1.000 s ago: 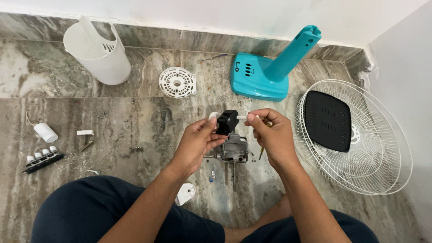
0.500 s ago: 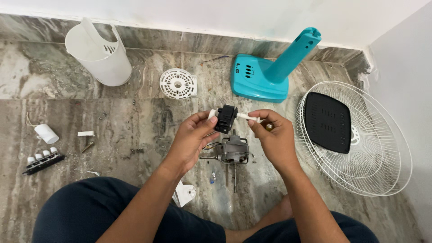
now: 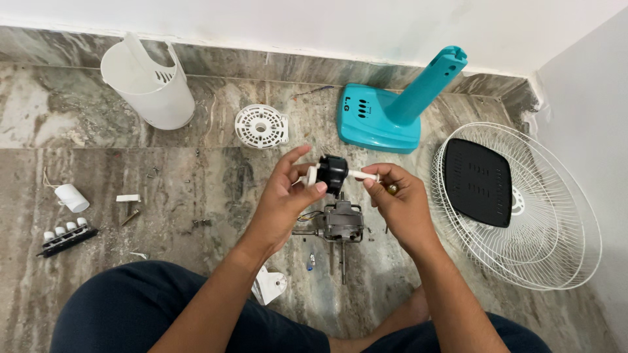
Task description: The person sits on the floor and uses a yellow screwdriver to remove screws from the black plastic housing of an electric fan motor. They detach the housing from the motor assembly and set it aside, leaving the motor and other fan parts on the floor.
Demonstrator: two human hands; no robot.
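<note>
- Left hand (image 3: 282, 196) pinches a small black switch housing (image 3: 332, 171), thumb and fingers closed on its body; right hand (image 3: 400, 199) nips the white shaft (image 3: 362, 174) sticking from its side.
- Held above the fan motor (image 3: 343, 221), it looks light, rigid plastic, best gripped by the body; the shaft seems slim and snappable.
- Marble floor (image 3: 196, 189) is hard and littered with small screws (image 3: 200, 223); a white fan grille (image 3: 562, 242) lies by the wall corner.

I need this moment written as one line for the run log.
left hand: holds black part | right hand: pinches its white shaft | below: motor on floor
</note>
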